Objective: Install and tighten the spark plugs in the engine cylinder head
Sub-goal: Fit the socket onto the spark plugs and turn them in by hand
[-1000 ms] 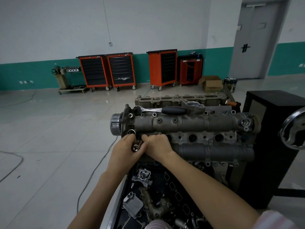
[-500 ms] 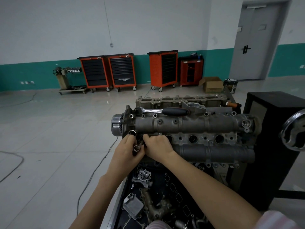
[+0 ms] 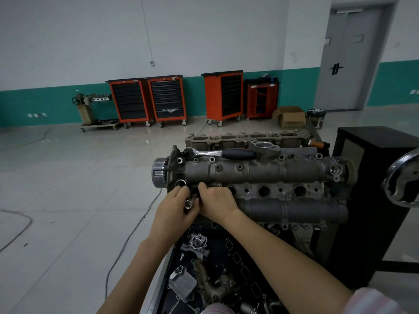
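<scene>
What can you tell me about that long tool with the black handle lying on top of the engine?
The ratchet wrench lies flat along the far top edge of the cylinder head, untouched by either hand. It has a shiny chrome shaft, a rounded drive head at its left end and a thick black grip toward the right. The grip's end sits close to a grey metal bracket; whether they touch is unclear.

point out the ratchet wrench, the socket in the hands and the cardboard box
ratchet wrench point(image 3: 239, 153), head view, on its black handle
socket point(image 3: 188, 203), head view, on its open shiny end
cardboard box point(image 3: 291, 120), head view, on its front face
</scene>
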Motion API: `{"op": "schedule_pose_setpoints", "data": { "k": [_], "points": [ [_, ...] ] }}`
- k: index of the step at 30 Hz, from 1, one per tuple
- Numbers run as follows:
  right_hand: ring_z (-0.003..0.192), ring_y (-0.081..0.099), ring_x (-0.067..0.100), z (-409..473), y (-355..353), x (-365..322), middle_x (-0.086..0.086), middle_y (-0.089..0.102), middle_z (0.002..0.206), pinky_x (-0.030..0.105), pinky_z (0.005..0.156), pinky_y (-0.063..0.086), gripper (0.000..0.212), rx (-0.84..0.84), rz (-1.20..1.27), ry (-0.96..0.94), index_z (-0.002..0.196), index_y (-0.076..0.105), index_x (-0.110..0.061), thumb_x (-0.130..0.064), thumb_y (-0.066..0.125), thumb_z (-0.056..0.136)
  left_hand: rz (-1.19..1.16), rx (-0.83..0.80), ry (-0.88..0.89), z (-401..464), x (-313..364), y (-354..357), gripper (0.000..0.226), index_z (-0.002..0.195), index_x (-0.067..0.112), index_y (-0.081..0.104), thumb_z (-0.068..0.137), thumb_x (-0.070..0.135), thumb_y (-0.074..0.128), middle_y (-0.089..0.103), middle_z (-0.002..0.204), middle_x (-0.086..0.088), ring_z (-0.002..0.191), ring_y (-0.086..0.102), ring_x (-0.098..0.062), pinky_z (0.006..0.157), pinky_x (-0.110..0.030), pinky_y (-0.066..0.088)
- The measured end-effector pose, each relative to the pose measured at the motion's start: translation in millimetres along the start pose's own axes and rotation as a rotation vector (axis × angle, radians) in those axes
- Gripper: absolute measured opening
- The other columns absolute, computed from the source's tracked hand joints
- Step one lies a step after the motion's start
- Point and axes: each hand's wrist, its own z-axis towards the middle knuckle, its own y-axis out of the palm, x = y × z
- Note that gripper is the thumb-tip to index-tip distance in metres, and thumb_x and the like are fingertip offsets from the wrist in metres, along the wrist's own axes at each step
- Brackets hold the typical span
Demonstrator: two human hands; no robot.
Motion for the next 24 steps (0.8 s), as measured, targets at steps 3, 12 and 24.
{"op": "schedule_pose_setpoints", "data": {
  "k": [3,12,24],
  "points": [
    [0.081,0.064,0.032,1.3,-1.8,0.2,0.014,0.067,0.091,0.032,0.057,0.031,0.027,-0.032,-0.001,-0.047,0.102,0.046,-0.006,-0.028,0.043,0.088,-0.005,-0.017,-0.002,0.3,-0.6,0.1,0.033,0.07,0.015,0.035,0.08,0.01,0.066,0.034,0.067,0.011,0.056,0.035,-0.01,0.049,-0.016,0.024],
    [0.032,0.053,0.023,-3.7,-12.8,-6.9,0.004,0.056,0.042,0.016,0.036,0.033,0.028,0.091,0.002,0.035,0.053,0.058,-0.012,-0.02,0.084,0.049,0.054,0.017,-0.027,5.7,3.0,-1.7,0.053,0.057,0.024,0.024,0.082,0.023,0.07,0.027,0.053,0.009,0.048,0.033,-0.014,0.046,-0.022,0.023],
    [0.079,0.064,0.034,-1.2,0.1,1.9,0.014,0.066,0.092,0.033,0.056,0.03,0.031,-0.002,0.026,-0.077,0.108,0.045,-0.005,-0.031,0.042,0.089,0.009,-0.036,-0.004,2.1,-4.9,0.3,0.035,0.071,0.017,0.034,0.084,0.016,0.066,0.034,0.065,0.013,0.054,0.036,-0.005,0.048,-0.014,0.023]
  ]
}}
